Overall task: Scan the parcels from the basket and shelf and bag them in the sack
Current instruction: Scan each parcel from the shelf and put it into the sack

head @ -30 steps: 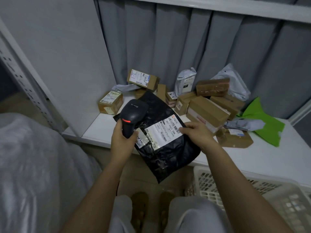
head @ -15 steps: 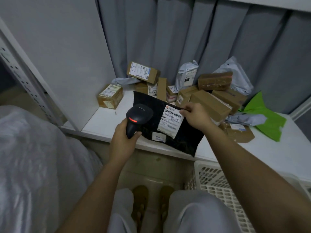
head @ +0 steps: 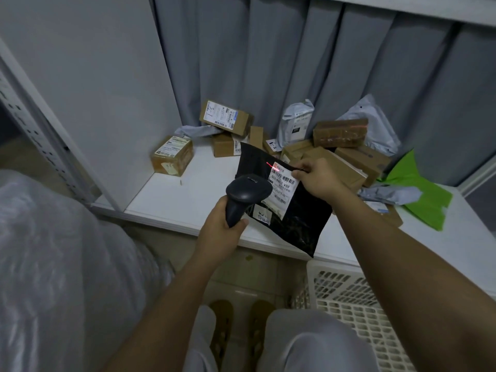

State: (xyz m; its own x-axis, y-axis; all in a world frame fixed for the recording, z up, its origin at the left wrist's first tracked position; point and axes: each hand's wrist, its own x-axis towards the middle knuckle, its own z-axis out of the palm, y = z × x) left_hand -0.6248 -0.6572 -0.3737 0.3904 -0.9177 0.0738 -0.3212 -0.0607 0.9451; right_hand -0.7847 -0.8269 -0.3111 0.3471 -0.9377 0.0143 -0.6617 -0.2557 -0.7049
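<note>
Pinching the black parcel [head: 292, 210] by its top edge, my right hand [head: 318, 178] holds it above the shelf [head: 188, 200] front. My left hand [head: 224, 229] curls round the scanner [head: 245, 196], just beside its label [head: 281, 189]; the basket [head: 357, 299] sits below the shelf.

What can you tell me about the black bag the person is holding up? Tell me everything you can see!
The black bag is a flat, shiny plastic mailing pouch, crinkled and floppy. It hangs tilted over the front edge of the white shelf, one corner pointing down. A white label with barcodes is stuck on its front, and a smaller sticker sits lower. The right hand pinches its top edge. The left hand grips a dark scanner in front of it, and a red line of light falls across the label's top.
</note>
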